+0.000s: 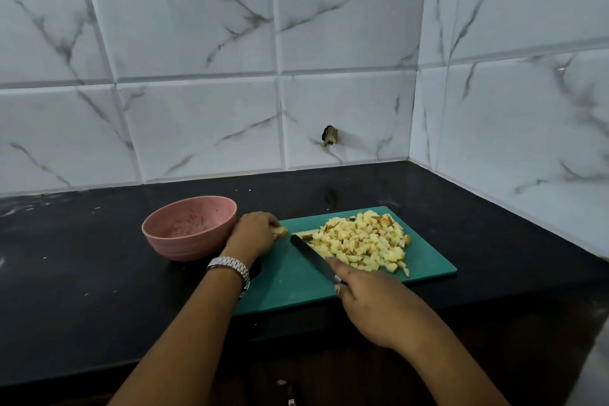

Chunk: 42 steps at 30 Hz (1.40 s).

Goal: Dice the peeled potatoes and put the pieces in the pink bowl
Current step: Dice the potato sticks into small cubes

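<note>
A heap of diced potato pieces (361, 242) lies on the right half of a green cutting board (296, 283). My right hand (372, 303) grips the handle of a knife (313, 257), forefinger along the blade's spine; the blade tip rests on the board at the heap's left edge. My left hand (253, 234), with a metal watch on the wrist, curls round a small potato piece (280, 231) at the board's far left corner. Left of that hand stands the pink bowl (189, 227); no potato pieces show inside it.
The board lies on a black countertop (82, 257) that meets white marble-patterned tiled walls behind and to the right. The counter's front edge runs just below the board. A dark hole (330, 135) marks the back wall.
</note>
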Tool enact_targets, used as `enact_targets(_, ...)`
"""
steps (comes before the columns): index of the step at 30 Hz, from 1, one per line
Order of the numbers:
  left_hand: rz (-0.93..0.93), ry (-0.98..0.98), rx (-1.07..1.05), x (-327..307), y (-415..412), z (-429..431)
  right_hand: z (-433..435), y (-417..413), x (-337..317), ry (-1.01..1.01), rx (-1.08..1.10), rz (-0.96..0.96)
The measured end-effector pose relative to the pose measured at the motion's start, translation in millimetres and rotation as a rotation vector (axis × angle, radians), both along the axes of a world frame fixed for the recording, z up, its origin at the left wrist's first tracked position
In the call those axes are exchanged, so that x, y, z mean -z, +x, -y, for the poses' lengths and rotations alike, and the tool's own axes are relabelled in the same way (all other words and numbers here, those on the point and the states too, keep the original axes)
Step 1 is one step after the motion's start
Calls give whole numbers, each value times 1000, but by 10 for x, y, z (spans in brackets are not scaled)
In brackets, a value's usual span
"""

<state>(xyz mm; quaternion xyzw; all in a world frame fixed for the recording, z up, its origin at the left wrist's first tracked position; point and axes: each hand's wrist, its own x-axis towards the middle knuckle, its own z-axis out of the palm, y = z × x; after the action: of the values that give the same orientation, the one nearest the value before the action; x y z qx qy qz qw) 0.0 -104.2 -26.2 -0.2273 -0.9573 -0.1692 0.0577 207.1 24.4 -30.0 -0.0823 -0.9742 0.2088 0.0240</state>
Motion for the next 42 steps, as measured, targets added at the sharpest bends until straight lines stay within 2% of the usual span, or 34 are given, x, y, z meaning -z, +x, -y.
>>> enact_targets(8, -3, 25, 13, 43, -76, -9, -7, 32, -55, -102, 4, -54)
enact_targets(15, -4, -162, 191, -59, -54, -264, -82, 80, -158, -183, 51, -123)
enact_targets(18, 16, -181, 232, -63, -50, -329, -112, 100, -174, -204, 61, -120)
enact_targets(25, -191, -260, 291, -65, -18, -308, -204, 87, -121, -315, 81, -154)
enact_targets(33, -258, -111, 169, -33, 74, -329, -207, 160, -120, -329, 58, -145)
enact_targets(38, -152, 245, -60, -83, 239, -146, -94, 214, -113, -303, -12, -47)
enact_targets(40, -104, 297, -115, -90, 386, -33, -33, 186, -104, -252, -29, 14)
enact_targets(42, -34, 269, -125, -48, 559, 52, 22, 112, -82, -190, -27, 54)
